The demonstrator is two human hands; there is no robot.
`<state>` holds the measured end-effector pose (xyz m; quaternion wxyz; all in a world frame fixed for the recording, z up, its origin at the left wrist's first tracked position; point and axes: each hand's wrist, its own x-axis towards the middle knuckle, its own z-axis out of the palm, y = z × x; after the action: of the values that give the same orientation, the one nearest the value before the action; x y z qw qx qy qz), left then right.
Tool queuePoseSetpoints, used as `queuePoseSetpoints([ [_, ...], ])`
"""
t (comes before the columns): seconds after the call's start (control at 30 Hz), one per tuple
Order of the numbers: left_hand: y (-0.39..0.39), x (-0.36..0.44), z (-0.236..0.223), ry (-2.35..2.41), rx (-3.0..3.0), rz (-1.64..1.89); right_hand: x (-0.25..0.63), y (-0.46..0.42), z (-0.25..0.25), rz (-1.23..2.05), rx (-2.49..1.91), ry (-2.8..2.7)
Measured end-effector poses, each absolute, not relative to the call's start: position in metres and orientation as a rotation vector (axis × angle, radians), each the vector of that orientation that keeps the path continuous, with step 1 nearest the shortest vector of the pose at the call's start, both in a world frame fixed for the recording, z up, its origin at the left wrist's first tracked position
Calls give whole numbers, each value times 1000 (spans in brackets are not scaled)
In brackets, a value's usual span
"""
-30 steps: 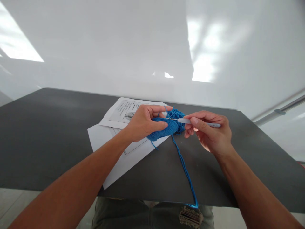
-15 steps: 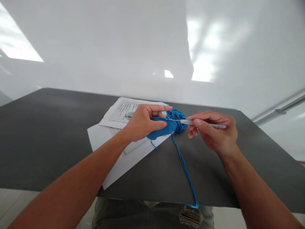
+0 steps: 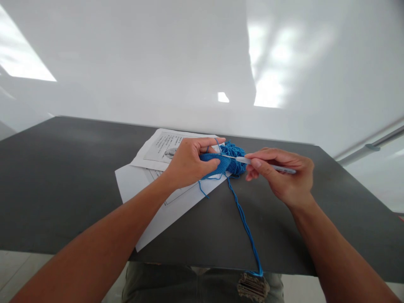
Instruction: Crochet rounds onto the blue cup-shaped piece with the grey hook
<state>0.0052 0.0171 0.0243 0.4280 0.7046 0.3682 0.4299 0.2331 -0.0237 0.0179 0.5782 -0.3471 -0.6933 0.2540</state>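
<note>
My left hand [image 3: 191, 162] grips a blue crocheted piece [image 3: 217, 166] between thumb and fingers, its index finger stretched out with a blue yarn strand looped over it. In my right hand [image 3: 280, 172] is a crochet hook [image 3: 243, 160] with a pale handle, held like a pen. The hook's thin metal tip points left and meets the top edge of the crocheted piece; whether it passes through a stitch is too small to tell. Just behind the piece lies a loose heap of blue yarn [image 3: 237, 151], partly hidden by it.
Printed paper sheets [image 3: 151, 223] lie under my left hand on the dark table [image 3: 63, 181]. Doubled yarn strands [image 3: 245, 223] run from the heap over the table's front edge towards my lap. A glossy white wall [image 3: 158, 63] stands behind the table.
The crochet hook and my right hand have shifted slightly left, and the handle slopes down more to the right. The crocheted piece has tilted a little in my left hand.
</note>
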Motion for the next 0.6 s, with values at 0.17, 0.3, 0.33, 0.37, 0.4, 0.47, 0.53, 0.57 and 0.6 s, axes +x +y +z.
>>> queuePoseSetpoints([
  [0.17, 16, 8, 22, 999, 1847, 1128, 235, -24, 16, 462, -800, -1730],
  [0.3, 16, 10, 20, 1065, 1858, 1162, 231, -23, 12, 292, -809, -1794],
  [0.33, 16, 10, 19, 1078, 1854, 1168, 229, -22, 11, 253, -811, -1801],
  [0.37, 16, 11, 18, 1091, 1848, 1176, 227, -22, 9, 220, -812, -1807],
  [0.4, 17, 11, 18, 1106, 1840, 1186, 225, -21, 8, 189, -813, -1813],
  [0.47, 17, 12, 17, 1130, 1822, 1205, 219, -21, 4, 135, -818, -1824],
  [0.53, 16, 14, 17, 1120, 1801, 1214, 213, -20, -1, 116, -829, -1836],
  [0.57, 16, 15, 17, 1098, 1785, 1209, 210, -20, -3, 127, -834, -1831],
  [0.6, 15, 15, 17, 1066, 1763, 1202, 207, -20, -5, 156, -842, -1810],
])
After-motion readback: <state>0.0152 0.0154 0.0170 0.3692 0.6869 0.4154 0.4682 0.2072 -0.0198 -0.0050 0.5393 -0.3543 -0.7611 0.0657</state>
